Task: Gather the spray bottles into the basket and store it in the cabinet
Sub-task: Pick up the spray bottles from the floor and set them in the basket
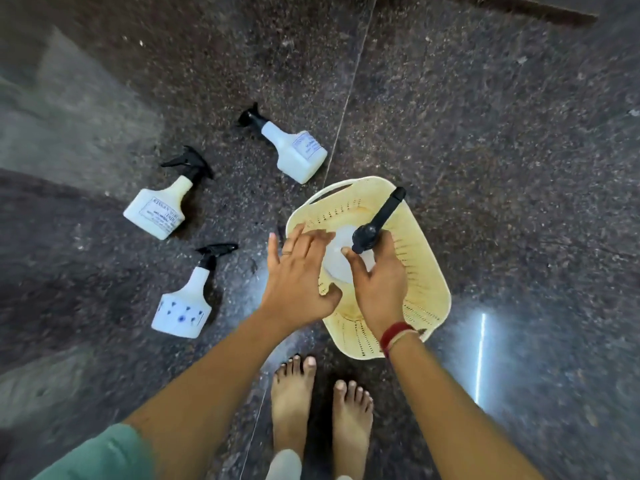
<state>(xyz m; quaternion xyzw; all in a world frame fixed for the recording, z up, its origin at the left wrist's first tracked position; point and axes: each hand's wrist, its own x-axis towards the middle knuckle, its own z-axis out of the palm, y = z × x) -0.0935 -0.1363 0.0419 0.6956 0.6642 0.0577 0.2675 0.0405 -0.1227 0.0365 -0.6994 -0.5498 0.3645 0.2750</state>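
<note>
A cream perforated basket [426, 271] sits on the dark floor. Over it my right hand [377, 282] grips a white spray bottle [337, 258] with a black trigger head [377, 220], held upright inside the basket. My left hand [298, 275] hovers at the basket's left rim, fingers spread, touching or nearly touching the bottle. Three more white spray bottles lie on their sides to the left: one at the far middle [294, 150], one at the left [157, 209], one nearer with blue marks [185, 306].
The floor is dark speckled granite with a thin seam [346, 105] running away from me. My bare feet [318, 403] stand just below the basket. A dark ledge [519, 8] shows at the top right.
</note>
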